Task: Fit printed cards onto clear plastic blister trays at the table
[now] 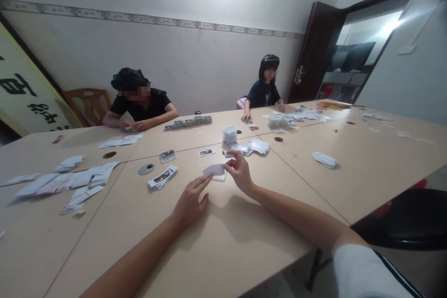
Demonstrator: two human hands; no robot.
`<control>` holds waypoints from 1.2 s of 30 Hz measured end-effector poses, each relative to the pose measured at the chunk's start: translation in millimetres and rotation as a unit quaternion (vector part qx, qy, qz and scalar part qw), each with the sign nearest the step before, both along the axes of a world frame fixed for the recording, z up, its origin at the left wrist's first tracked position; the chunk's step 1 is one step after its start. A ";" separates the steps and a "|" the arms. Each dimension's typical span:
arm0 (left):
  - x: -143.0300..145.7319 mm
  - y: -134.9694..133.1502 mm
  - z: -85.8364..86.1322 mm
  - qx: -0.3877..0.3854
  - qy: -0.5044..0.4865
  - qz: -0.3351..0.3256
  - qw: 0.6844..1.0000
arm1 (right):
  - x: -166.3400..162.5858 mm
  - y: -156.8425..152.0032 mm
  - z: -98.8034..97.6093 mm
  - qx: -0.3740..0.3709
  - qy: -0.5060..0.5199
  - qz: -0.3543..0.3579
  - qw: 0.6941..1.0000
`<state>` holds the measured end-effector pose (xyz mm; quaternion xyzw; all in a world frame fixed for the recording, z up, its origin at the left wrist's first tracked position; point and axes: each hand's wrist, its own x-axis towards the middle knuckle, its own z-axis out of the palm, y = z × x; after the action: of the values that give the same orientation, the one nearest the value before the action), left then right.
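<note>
A small white slip of paper bends slightly above the table, over a flat white piece that is mostly hidden. My right hand pinches the slip's right edge between thumb and finger. A small thing near its raised index fingertip is too small to name. My left hand has its index finger stretched onto the slip's lower left edge, its thumb held apart. Just beyond lies a printed card. To the left are a stack of printed cards and a clear tray with a dark printed top.
A stack of clear plastic trays and white packets lie ahead. White paper bundles spread leftward; another bundle lies right. Two people sit across the table. A black chair stands at the right edge.
</note>
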<state>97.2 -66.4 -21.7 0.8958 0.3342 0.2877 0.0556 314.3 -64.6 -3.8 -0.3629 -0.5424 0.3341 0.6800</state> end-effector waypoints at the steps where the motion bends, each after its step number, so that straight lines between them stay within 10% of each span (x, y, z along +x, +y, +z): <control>1: 0.1 -0.3 0.2 -0.003 0.005 0.000 1.000 | 1.1 0.8 1.2 0.002 -0.003 0.001 1.000; 9: 5.0 -5.6 6.5 -0.038 0.041 -0.025 0.998 | 38.1 27.8 2.3 -0.004 -0.038 -0.137 0.990; 14: 5.4 -4.9 5.7 -0.056 0.048 -0.009 0.997 | 113.1 56.6 -5.4 -0.051 -0.023 -0.354 0.933; 21: 5.2 -3.7 5.2 -0.074 0.044 0.015 0.996 | 157.6 75.0 -23.8 -0.127 -0.038 -0.458 0.879; 30: 6.2 -4.8 3.6 -0.101 0.008 0.023 0.995 | 140.4 60.3 -6.6 -0.088 -0.007 -0.449 0.889; 36: 4.7 -4.8 7.1 -0.127 -0.082 0.001 0.989 | 59.9 29.5 8.7 -0.076 0.020 -0.217 0.973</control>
<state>101.9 -71.2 -14.7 0.8547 0.3632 0.3151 0.1958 374.2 -35.0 4.8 -0.5153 -0.4100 0.2263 0.7177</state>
